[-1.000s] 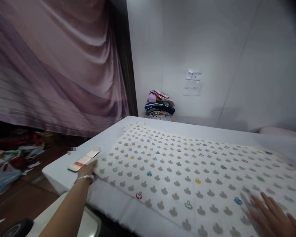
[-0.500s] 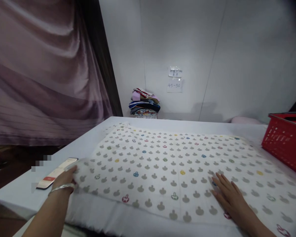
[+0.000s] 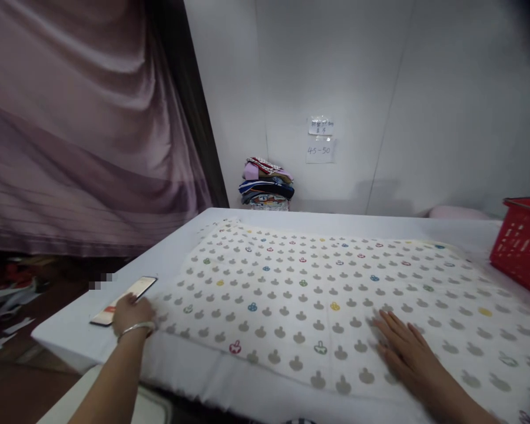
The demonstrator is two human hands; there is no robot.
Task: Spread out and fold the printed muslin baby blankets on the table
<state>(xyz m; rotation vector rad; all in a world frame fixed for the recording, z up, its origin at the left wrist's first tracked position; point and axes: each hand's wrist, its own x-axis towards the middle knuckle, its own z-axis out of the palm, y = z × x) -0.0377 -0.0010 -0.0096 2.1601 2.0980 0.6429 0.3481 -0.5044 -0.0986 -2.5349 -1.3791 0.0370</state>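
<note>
A white cloth (image 3: 291, 306) printed with grey and coloured mushroom-like shapes lies spread over the white table. My right hand (image 3: 406, 347) rests flat on its right part, palm down, fingers stretched out. At the cloth's near left corner is my left hand (image 3: 132, 315), with a bracelet (image 3: 136, 328) at the wrist. Its fingers are curled and partly hidden, over the middle of a phone (image 3: 145, 287) lying on the table. Whether they pinch the cloth's corner or touch the phone I cannot tell.
A red perforated basket (image 3: 519, 250) stands at the table's right edge. Folded fabrics are piled in a stack (image 3: 267, 185) behind the far edge, below paper signs (image 3: 320, 151) on the wall. A pink curtain (image 3: 79, 129) hangs on the left. The table's left edge (image 3: 53, 338) runs beside the phone.
My left hand has shifted from the cloth's corner further over the phone, its fingers now more curled. My right hand stays flat on the cloth. The view has turned slightly left.
</note>
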